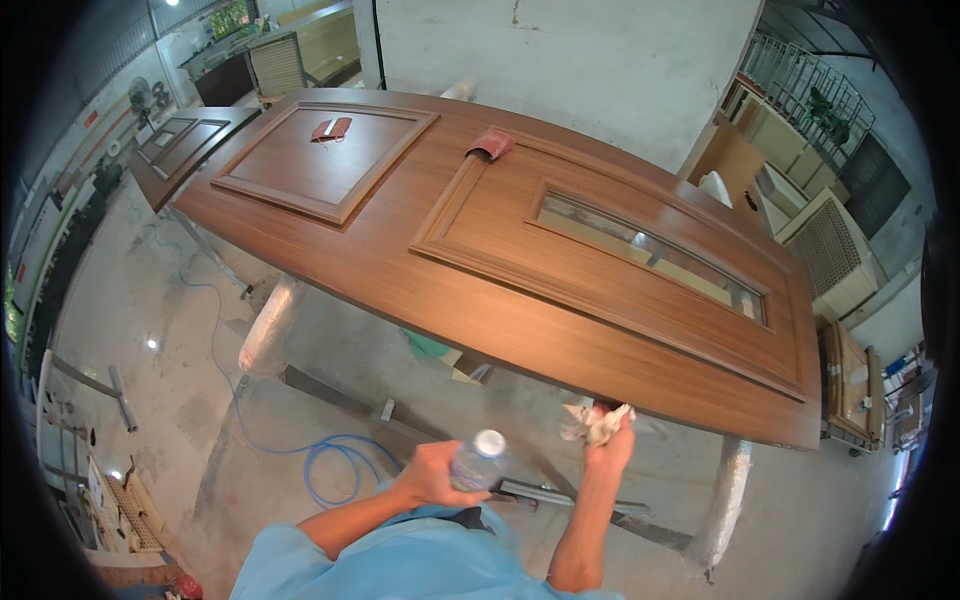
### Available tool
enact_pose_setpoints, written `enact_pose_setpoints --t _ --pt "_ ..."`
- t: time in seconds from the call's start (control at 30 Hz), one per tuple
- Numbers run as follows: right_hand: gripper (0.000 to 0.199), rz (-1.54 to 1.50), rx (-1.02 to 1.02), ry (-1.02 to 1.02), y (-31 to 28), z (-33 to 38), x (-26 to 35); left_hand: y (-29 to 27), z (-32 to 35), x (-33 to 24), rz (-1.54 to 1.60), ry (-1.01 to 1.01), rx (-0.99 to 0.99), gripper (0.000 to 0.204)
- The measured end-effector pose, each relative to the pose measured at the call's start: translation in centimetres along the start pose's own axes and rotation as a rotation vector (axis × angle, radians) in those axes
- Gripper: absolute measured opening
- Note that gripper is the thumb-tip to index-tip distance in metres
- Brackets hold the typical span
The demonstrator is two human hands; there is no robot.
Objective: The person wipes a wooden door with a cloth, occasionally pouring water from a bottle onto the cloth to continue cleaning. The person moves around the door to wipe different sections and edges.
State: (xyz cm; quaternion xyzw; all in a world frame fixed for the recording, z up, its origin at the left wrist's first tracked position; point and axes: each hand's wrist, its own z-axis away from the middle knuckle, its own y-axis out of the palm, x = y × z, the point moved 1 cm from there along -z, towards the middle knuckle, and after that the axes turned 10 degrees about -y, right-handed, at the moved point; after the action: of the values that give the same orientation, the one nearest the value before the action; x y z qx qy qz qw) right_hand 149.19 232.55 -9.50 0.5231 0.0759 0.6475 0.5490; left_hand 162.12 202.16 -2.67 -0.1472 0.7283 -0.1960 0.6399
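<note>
A clear plastic bottle with a white cap is upright in my left hand, whose fingers wrap round its side. Crumpled in my right hand is a pale rag, held at the near edge of a brown wooden door panel. Whether the rag touches that edge I cannot tell. The door lies flat in front of me, with raised mouldings and a long narrow glass pane. On it lie a folded reddish sandpaper piece at the left and a curled reddish sheet near the middle.
Plastic-wrapped supports hold the door above a concrete floor. A blue hose coils on the floor, left of my left hand. A smaller brown panel stands beyond the door's left end. Behind rises a pale wall; an air cooler is at right.
</note>
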Motion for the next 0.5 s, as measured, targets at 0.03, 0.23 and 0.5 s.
enact_pose_setpoints --t 0.03,0.23,0.5 --pt "0.037 -0.035 0.010 0.030 0.8 0.9 0.4 -1.7 0.9 0.6 -0.002 -0.023 -0.047 0.059" --pt "0.031 0.110 0.393 0.192 6.0 6.8 4.3 -9.5 0.8 2.5 -0.020 0.004 -0.310 0.056" --pt "0.021 -0.378 0.819 0.016 32.5 -3.1 13.6 -9.6 -4.5 2.0 0.050 0.007 -0.468 0.055"
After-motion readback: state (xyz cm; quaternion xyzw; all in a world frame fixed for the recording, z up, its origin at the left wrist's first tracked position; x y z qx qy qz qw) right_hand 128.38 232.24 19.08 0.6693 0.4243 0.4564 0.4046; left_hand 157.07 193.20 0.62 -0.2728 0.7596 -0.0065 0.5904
